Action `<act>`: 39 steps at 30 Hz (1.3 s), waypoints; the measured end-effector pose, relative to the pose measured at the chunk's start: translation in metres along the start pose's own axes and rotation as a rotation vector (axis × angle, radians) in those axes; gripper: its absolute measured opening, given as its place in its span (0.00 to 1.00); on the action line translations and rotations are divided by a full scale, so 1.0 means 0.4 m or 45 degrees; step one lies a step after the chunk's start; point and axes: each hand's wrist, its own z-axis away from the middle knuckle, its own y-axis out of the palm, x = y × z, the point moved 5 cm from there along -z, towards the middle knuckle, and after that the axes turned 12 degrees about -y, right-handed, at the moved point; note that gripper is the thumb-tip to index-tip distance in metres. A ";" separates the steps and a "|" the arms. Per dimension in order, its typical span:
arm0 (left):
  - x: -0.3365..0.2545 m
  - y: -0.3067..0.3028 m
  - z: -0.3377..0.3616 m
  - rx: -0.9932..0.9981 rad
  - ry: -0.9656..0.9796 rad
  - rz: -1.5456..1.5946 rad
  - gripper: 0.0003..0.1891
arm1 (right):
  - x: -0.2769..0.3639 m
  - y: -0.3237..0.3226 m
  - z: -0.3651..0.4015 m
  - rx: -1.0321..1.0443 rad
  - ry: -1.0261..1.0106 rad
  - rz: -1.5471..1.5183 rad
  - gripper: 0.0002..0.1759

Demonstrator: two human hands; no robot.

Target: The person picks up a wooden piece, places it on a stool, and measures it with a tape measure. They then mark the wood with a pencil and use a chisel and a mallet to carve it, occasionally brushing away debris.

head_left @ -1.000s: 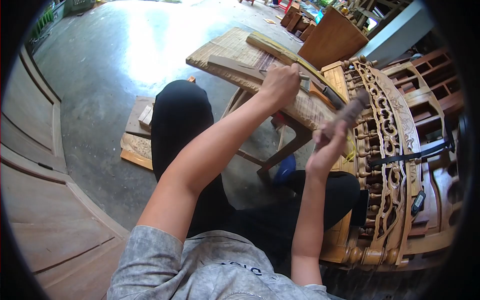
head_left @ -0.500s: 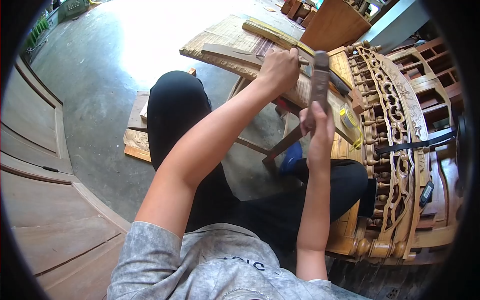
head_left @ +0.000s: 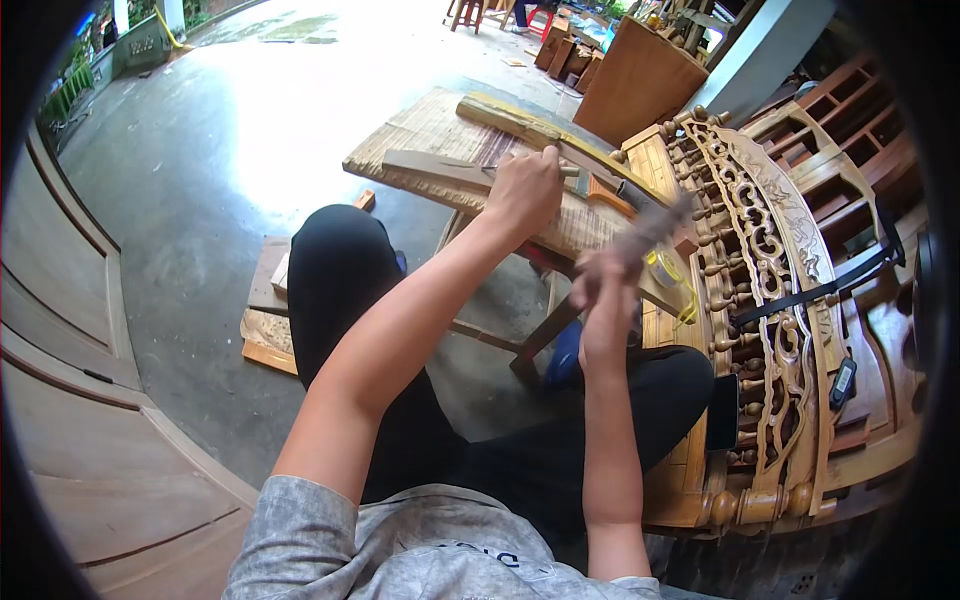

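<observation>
My left hand (head_left: 527,195) is wrapped round a chisel, whose wooden handle end (head_left: 570,171) sticks out on the right. The chisel's thin metal end points left, at a narrow wooden strip (head_left: 430,167). That strip lies along the near edge of a rough wooden work board (head_left: 415,125). My right hand (head_left: 608,285) is closed round a dark wooden mallet (head_left: 655,228), smeared by motion and tilted up to the right. The mallet is apart from the chisel. A yellow tape measure (head_left: 663,268) lies just beyond my right hand.
A long yellowish timber piece (head_left: 510,118) lies on the board's far side. To the right stands a carved wooden bench (head_left: 800,260) with turned spindles. Wood offcuts (head_left: 268,335) lie on the floor left of my knee. Panelled wood (head_left: 60,240) fills the left edge.
The mallet has swung from upright to a tilt rightwards, and my right hand sits a little lower. My left hand still grips the chisel at the strip. The view has shifted slightly.
</observation>
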 end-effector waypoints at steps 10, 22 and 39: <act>-0.002 -0.003 -0.001 0.065 -0.025 -0.082 0.07 | 0.054 -0.010 -0.009 -0.169 -0.090 -0.142 0.17; 0.011 -0.002 -0.006 -0.020 0.046 -0.032 0.08 | -0.011 0.040 0.032 0.335 0.350 0.084 0.15; -0.012 0.001 0.007 0.070 0.002 0.026 0.09 | -0.022 -0.007 0.015 -0.036 0.040 -0.037 0.17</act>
